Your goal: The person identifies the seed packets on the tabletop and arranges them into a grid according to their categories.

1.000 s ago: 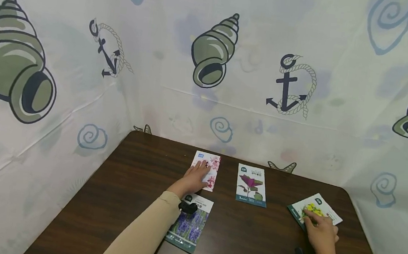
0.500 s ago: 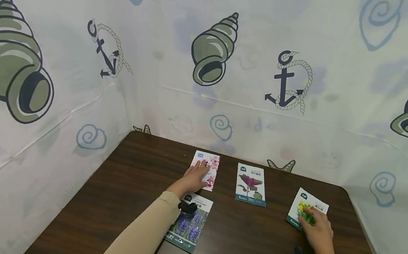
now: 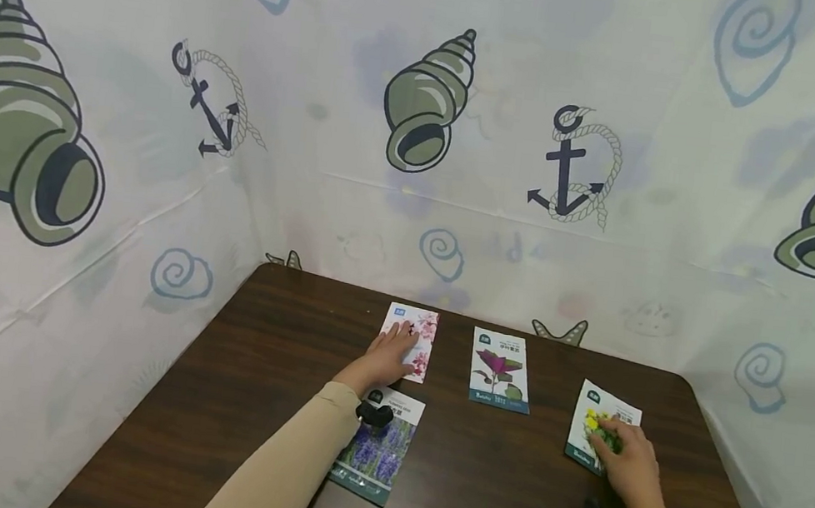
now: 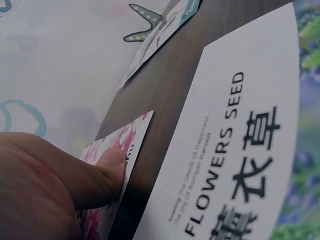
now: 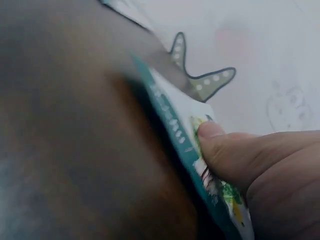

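My left hand (image 3: 386,359) lies with straight fingers over a seed packet with pink blossoms (image 3: 427,327), near the far edge of the table. Its thumb rests on the packet's face in the left wrist view. Below that wrist, partly hidden by the arm, is a lavender seed packet (image 3: 381,452). Over on the right side, my right hand (image 3: 631,464) touches a yellow-flowered seed packet (image 3: 582,425) from above, thumb and fingers spread apart on its face. In the right wrist view the thumb presses on this packet beside its teal band.
A seed packet with a purple flower (image 3: 500,369) lies between the two hands, towards the back. The dark wooden table (image 3: 479,488) meets a printed cloth (image 3: 309,192) at its back and sides.
The yellow-flowered packet has turned from a slant to nearly upright and slid left, with my right hand moving along on it. My left hand has stayed in place.
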`<action>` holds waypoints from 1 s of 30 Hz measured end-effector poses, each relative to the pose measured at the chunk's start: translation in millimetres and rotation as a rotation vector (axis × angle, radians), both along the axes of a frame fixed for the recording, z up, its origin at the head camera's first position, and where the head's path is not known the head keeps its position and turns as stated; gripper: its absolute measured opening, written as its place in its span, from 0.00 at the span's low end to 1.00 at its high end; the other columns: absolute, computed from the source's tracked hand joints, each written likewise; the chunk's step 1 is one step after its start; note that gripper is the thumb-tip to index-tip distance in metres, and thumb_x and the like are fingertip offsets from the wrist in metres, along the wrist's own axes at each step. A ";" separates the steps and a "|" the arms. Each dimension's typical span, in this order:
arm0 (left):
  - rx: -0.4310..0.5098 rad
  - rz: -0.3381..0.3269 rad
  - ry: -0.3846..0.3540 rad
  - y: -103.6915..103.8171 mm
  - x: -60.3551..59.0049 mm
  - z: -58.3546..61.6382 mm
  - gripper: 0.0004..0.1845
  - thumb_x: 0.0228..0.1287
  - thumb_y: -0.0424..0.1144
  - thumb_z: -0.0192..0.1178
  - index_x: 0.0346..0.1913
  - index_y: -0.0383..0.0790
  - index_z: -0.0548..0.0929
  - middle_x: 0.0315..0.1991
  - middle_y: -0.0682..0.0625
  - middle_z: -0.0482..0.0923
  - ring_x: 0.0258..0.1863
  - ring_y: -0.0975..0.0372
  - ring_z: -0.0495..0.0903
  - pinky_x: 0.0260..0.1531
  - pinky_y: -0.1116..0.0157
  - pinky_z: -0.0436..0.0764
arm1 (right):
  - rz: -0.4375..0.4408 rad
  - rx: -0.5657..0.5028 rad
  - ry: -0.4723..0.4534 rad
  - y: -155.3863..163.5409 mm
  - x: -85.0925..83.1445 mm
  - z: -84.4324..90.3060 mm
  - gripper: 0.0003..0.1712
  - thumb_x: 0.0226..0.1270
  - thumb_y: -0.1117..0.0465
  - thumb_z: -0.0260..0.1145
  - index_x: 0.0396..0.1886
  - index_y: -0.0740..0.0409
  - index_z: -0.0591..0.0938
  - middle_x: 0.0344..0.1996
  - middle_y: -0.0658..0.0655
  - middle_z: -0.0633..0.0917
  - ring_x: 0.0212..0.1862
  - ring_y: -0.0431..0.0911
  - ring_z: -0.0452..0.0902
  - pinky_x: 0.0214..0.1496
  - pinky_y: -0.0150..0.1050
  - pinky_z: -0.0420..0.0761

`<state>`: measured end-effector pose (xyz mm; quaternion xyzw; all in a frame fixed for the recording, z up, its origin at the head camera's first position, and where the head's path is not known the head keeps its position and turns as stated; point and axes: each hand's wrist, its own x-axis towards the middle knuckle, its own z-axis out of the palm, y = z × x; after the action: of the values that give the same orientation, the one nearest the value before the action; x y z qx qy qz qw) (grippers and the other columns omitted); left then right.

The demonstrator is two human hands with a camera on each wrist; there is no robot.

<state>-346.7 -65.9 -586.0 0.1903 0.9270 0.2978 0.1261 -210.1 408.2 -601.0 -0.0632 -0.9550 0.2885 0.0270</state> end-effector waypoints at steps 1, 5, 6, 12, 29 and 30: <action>-0.007 -0.001 0.000 -0.1 0.3 0.6 0.41 0.80 0.39 0.63 0.88 0.39 0.57 0.91 0.38 0.40 0.91 0.44 0.36 0.89 0.41 0.38 | 0.011 0.016 0.007 -0.5 0.5 -1.7 0.33 0.83 0.50 0.67 0.76 0.66 0.76 0.73 0.79 0.71 0.72 0.79 0.64 0.71 0.80 0.64; -0.036 -0.009 -0.009 -2.1 1.7 2.5 0.41 0.81 0.40 0.63 0.89 0.40 0.56 0.91 0.39 0.39 0.91 0.44 0.35 0.89 0.41 0.38 | 0.030 0.036 0.006 -5.3 2.6 -5.2 0.35 0.83 0.51 0.66 0.79 0.66 0.72 0.68 0.80 0.71 0.69 0.79 0.65 0.69 0.78 0.67; -0.047 -0.011 -0.006 -2.4 2.0 2.5 0.41 0.82 0.41 0.62 0.89 0.40 0.56 0.91 0.39 0.39 0.91 0.44 0.35 0.89 0.41 0.39 | 0.029 0.038 -0.002 -6.6 3.6 -5.5 0.36 0.83 0.51 0.66 0.80 0.65 0.71 0.68 0.80 0.71 0.68 0.78 0.64 0.69 0.77 0.68; -0.046 -0.006 -0.008 -1.2 1.2 -1.0 0.41 0.82 0.41 0.62 0.89 0.41 0.56 0.92 0.40 0.39 0.92 0.45 0.35 0.89 0.42 0.39 | -0.003 0.072 -0.025 -15.4 11.4 2.7 0.37 0.80 0.47 0.69 0.77 0.66 0.76 0.60 0.75 0.74 0.60 0.72 0.68 0.59 0.71 0.73; -0.006 0.007 -0.006 1.7 0.3 -2.6 0.41 0.79 0.39 0.63 0.88 0.41 0.58 0.91 0.39 0.40 0.91 0.44 0.36 0.88 0.39 0.39 | 0.055 -0.024 -0.072 -24.5 27.4 13.3 0.40 0.75 0.46 0.75 0.74 0.69 0.78 0.80 0.82 0.60 0.78 0.81 0.58 0.77 0.80 0.60; -0.006 0.005 -0.008 1.3 0.8 -2.7 0.41 0.80 0.39 0.62 0.89 0.41 0.57 0.91 0.39 0.39 0.91 0.44 0.35 0.88 0.39 0.38 | 0.061 -0.032 -0.070 -26.3 30.3 12.2 0.40 0.75 0.47 0.75 0.74 0.69 0.79 0.80 0.82 0.61 0.78 0.81 0.58 0.77 0.80 0.60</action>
<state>-345.9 -64.6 -588.6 0.1863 0.9279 0.2959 0.1297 -179.8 381.9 -588.8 -0.0445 -0.9521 0.3020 -0.0163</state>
